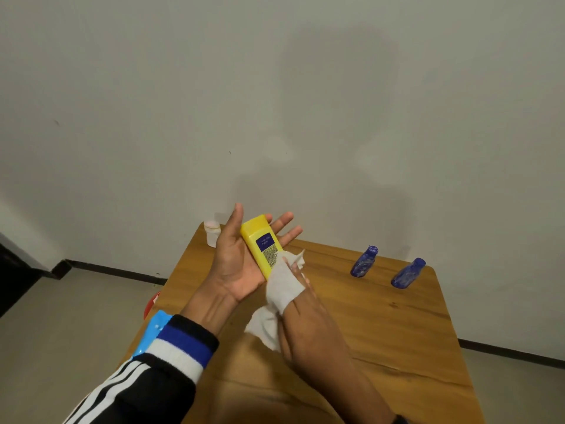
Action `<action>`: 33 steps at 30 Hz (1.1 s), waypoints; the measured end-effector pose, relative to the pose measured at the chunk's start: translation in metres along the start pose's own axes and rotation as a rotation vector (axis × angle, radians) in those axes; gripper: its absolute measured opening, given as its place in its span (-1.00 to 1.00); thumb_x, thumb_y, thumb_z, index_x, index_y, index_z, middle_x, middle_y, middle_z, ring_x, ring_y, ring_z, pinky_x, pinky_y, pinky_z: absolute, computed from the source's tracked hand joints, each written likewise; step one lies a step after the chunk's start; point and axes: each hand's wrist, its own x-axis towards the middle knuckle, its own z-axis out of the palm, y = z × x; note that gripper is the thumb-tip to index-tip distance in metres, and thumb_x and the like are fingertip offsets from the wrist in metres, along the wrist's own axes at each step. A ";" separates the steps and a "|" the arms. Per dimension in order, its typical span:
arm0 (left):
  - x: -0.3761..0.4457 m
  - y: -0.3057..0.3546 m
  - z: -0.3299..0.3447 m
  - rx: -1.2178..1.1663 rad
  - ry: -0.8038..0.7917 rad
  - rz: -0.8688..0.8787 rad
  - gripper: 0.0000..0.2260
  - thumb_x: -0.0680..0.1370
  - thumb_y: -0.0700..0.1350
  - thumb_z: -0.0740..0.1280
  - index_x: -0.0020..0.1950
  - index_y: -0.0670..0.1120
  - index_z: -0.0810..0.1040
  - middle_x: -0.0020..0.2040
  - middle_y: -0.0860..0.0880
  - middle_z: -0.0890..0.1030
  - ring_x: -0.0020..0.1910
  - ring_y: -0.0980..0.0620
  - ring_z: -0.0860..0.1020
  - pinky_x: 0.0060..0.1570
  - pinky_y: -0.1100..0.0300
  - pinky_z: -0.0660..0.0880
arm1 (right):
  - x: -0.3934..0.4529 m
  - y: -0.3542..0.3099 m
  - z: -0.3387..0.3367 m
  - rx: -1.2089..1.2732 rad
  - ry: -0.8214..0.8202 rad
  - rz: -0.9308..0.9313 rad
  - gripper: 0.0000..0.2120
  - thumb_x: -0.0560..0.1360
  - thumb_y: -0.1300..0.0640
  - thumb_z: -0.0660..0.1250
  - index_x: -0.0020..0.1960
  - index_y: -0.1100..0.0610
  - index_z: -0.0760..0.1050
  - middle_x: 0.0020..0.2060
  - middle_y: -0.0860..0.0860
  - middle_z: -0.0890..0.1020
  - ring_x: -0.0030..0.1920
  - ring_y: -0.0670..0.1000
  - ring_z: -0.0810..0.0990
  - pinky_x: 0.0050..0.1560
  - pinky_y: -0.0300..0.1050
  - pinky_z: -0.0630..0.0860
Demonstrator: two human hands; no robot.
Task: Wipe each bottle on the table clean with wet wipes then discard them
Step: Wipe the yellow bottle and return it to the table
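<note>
Four bottles are in view: a yellow bottle (262,243) under treatment, two blue bottles (363,261) (408,273) standing on the right part of the table (382,325), and a small white bottle (212,233) at the far left corner.

Current state. The left hand (235,264) lies palm up above the table with fingers nearly straight; the yellow bottle rests flat across the palm, cradled rather than clasped. The right hand (301,296) presses a wet wipe (282,286) against the lower end of the bottle. The wipe drapes over this hand and hides the fingers, so their exact curl cannot be read.

Procedure for this step.
1. Curl the left fingers lightly round the bottle edges; an open palm offers little resistance to a sideways stroke, and the bottle could slide off.
2. Stroke the wipe along the full length, from base towards cap.
3. Turn the bottle in the palm to present each face in turn, including the cap.
4. Refold the trailing part of the wipe to expose a clean area.

A blue packet (149,335), probably the wipes, lies at the near left edge beside the striped sleeve (171,359).
</note>
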 end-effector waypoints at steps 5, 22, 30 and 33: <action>0.005 -0.007 0.006 -0.011 0.079 -0.022 -0.49 0.52 0.33 0.29 0.03 -0.13 0.50 0.34 -0.26 0.57 0.31 -0.37 0.54 0.38 -0.33 0.34 | -0.005 0.015 -0.008 -0.045 -0.019 -0.074 -0.62 0.49 0.13 0.44 0.26 0.24 0.56 0.07 0.14 0.65 -0.01 0.07 0.64 -0.01 -0.16 0.56; -0.009 -0.051 0.016 -0.043 0.299 -0.205 -0.52 0.54 0.23 0.33 0.19 -0.13 0.68 0.06 -0.23 0.70 -0.06 -0.17 0.72 -0.07 -0.06 0.65 | 0.034 0.017 -0.036 0.022 0.226 0.100 -0.66 0.63 0.17 0.18 0.25 0.44 0.43 0.03 0.35 0.57 -0.04 0.29 0.60 -0.10 0.10 0.63; -0.010 -0.046 0.025 -0.031 0.274 -0.179 -0.50 0.38 0.25 0.40 0.03 -0.15 0.73 0.05 -0.25 0.71 -0.06 -0.21 0.71 0.02 -0.10 0.63 | 0.031 0.018 -0.042 0.106 0.371 -0.145 -0.44 0.55 0.40 0.20 0.50 0.37 0.09 0.45 0.38 0.28 0.47 0.30 0.30 0.37 0.23 0.40; -0.012 -0.044 0.033 -0.092 0.197 -0.204 -0.46 0.40 0.24 0.38 0.09 -0.20 0.71 0.07 -0.28 0.69 -0.04 -0.23 0.71 0.01 -0.14 0.63 | 0.028 0.017 -0.037 0.155 0.468 -0.171 -0.49 0.52 0.41 0.22 0.43 0.35 0.18 0.25 0.48 0.46 0.29 0.28 0.51 0.30 0.01 0.50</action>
